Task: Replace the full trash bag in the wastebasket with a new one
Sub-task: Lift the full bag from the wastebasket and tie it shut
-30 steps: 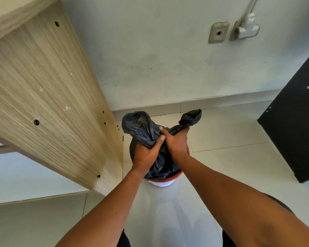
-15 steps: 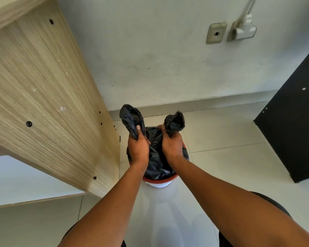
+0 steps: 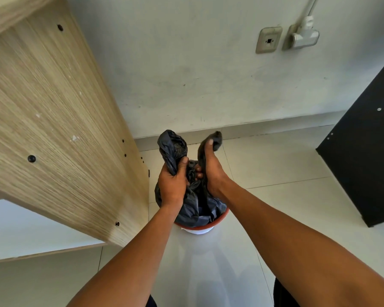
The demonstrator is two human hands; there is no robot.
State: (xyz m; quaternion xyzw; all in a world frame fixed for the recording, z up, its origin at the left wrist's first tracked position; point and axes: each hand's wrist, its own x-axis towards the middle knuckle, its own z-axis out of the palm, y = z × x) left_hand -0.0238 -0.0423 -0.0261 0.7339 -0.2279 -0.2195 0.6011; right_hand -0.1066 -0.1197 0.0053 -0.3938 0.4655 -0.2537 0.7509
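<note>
Two gathered ends of the black trash bag are held up above the wastebasket — one in each hand. The bag's body is seated in the wastebasket, whose red rim and white wall are seen just below the wrists, on the pale tiled floor near the foot of the wall.

The left end of the bag is gripped by the left hand, with the fingers curled round the twisted plastic and the thumb laid across it; a bunched tuft of plastic stands up above the fist. The right end is held by the right hand, the thumb stretched up along the plastic and pressed on it near its tip, the other fingers curled in around the plastic lower down. The two hands are set close side by side, nearly touching at the knuckles.

Just to the left of the wastebasket a wooden cabinet side is seen, light-grained — studded with dark screw caps. Well apart on the right stands a black panel. On the wall, higher up, a socket plate is mounted, and beside it a white plug with its cable run upward.
</note>
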